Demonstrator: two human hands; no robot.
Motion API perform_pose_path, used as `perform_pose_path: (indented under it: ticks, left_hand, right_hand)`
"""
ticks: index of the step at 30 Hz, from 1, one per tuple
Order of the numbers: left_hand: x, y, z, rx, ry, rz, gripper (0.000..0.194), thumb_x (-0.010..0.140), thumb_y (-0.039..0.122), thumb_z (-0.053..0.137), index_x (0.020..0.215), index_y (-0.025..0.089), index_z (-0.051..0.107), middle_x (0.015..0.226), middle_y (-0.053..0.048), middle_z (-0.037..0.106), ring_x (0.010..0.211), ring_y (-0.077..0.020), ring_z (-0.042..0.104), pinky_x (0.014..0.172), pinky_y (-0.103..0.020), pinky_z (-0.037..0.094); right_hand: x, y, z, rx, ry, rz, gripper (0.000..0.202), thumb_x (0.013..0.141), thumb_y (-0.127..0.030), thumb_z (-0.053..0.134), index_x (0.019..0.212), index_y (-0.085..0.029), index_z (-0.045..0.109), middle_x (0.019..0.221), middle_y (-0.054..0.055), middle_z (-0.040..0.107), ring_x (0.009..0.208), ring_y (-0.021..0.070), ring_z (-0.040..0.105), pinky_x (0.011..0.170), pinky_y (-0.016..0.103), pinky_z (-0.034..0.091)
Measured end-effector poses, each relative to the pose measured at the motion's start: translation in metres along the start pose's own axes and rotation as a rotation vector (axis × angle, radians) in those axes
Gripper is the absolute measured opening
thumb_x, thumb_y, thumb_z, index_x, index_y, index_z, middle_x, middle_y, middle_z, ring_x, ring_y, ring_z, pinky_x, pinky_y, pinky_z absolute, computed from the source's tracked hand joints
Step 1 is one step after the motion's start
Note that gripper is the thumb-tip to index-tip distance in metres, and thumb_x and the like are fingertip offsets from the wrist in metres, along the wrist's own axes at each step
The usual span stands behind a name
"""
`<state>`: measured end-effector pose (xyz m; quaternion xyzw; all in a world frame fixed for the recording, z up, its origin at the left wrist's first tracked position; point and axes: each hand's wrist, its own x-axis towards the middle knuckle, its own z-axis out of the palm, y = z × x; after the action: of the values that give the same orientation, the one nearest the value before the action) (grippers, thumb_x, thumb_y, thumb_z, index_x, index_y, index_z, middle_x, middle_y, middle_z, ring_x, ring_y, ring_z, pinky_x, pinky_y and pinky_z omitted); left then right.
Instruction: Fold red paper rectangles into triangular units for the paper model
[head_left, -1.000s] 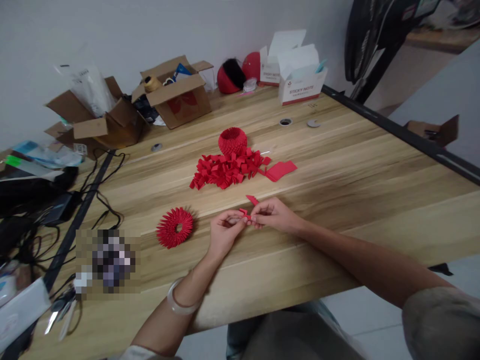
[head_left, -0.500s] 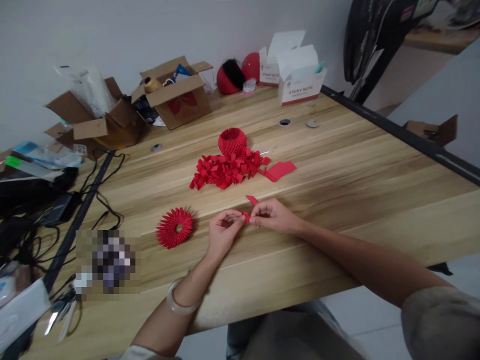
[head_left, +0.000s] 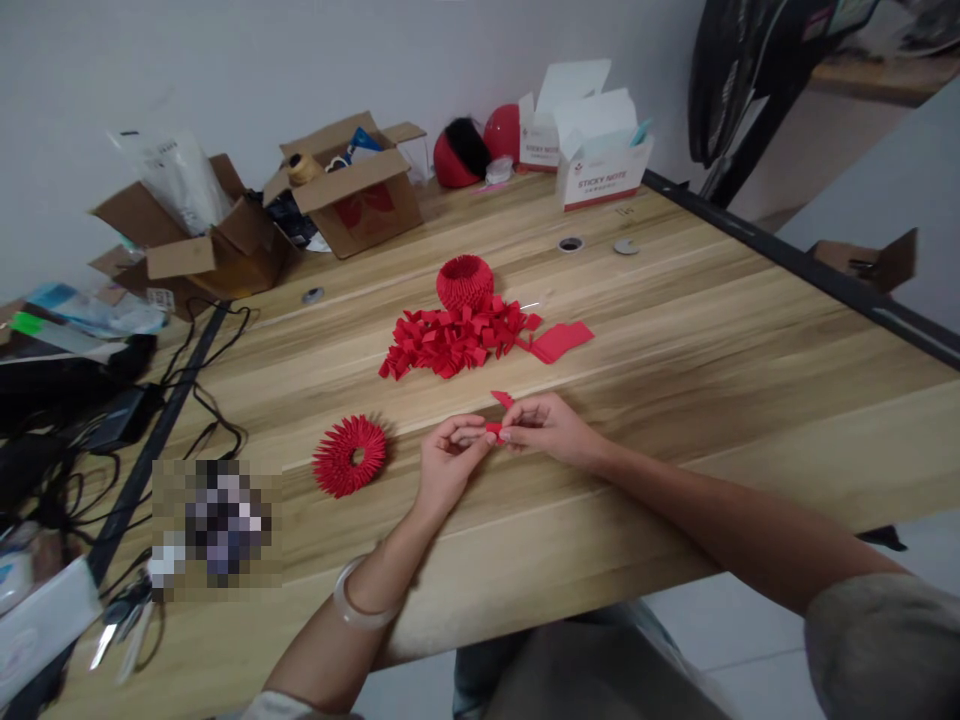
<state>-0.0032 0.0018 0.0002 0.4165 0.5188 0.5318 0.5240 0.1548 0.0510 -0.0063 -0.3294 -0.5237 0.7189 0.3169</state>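
Between my two hands is a small red folded paper piece [head_left: 494, 430]. My left hand [head_left: 450, 455] pinches its left side with thumb and fingertips. On its right side my right hand [head_left: 546, 430] is closed, fingertips pressed on the paper. Just beyond the right fingers lies another pointed red paper piece [head_left: 501, 399]. A flat ring of red folded paper [head_left: 349, 456] rests on the table left of my left hand. Farther back are a heap of red folded pieces [head_left: 442, 343], a round red paper bowl [head_left: 465, 285] behind it, and flat red paper strips [head_left: 561, 341].
Along the back stand cardboard boxes [head_left: 367, 210], red round objects [head_left: 454, 155] and white sticky note boxes [head_left: 606, 175]. Black cables [head_left: 214, 400] run down the left side of the wooden table [head_left: 645, 300]. Scissors [head_left: 112, 630] lie at the near left, beside a blurred-out patch.
My fingers have shifted slightly around the small red paper, which now shows a narrower shape between them. Everything else on the table stays where it was.
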Motion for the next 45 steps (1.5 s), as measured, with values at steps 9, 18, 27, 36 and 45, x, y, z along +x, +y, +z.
perform_pose_path:
  ticks: [9,18,27,36,45]
  left_hand:
    - [0.0005,0.0009,-0.0004,0.071,-0.008,-0.013,0.021,0.061,0.024,0.075,0.076,0.011,0.07,0.068,-0.006,0.072,0.058,-0.0118,0.063,0.061,-0.023,0.051]
    - [-0.0015,0.0029,0.0023,0.128,0.014,0.061,0.017,0.061,0.026,0.074,0.068,0.013,0.067,0.063,-0.003,0.069,0.054,-0.0096,0.058,0.056,-0.021,0.047]
    - [-0.0021,0.0015,0.003,0.139,-0.006,0.041,0.019,0.061,0.027,0.074,0.073,0.013,0.069,0.069,-0.006,0.071,0.059,-0.0122,0.062,0.06,-0.023,0.049]
    - [-0.0042,0.0031,0.0049,0.173,0.001,0.03,0.019,0.059,0.024,0.074,0.073,0.012,0.071,0.063,-0.006,0.07,0.054,-0.0116,0.059,0.055,-0.022,0.048]
    - [-0.0039,0.0043,0.0044,0.203,0.027,0.062,0.013,0.06,0.022,0.072,0.069,0.013,0.073,0.056,-0.003,0.067,0.047,-0.0088,0.052,0.047,-0.02,0.042]
  right_hand:
    - [-0.0017,-0.0012,0.0013,0.043,-0.011,-0.018,0.03,0.057,-0.035,0.077,0.066,-0.013,0.058,0.058,0.001,0.065,0.055,0.0113,0.062,0.06,0.027,0.052]
    - [-0.0031,0.006,0.0022,-0.036,0.005,-0.037,0.037,0.06,-0.036,0.074,0.061,-0.018,0.042,0.052,-0.003,0.06,0.053,0.0131,0.062,0.054,0.026,0.049]
    - [-0.0017,0.0036,0.0006,-0.119,0.042,-0.129,0.028,0.059,-0.031,0.074,0.071,-0.015,0.054,0.065,0.0,0.061,0.061,0.0117,0.061,0.061,0.025,0.048]
    - [-0.0033,0.0054,0.0004,-0.294,0.144,-0.271,0.014,0.07,-0.027,0.064,0.069,-0.014,0.064,0.065,0.003,0.064,0.06,0.0125,0.059,0.059,0.027,0.049]
    - [0.0013,0.0013,-0.0058,-0.053,-0.008,-0.016,0.02,0.063,-0.033,0.072,0.068,-0.015,0.067,0.061,-0.001,0.063,0.054,0.0084,0.051,0.057,0.026,0.043]
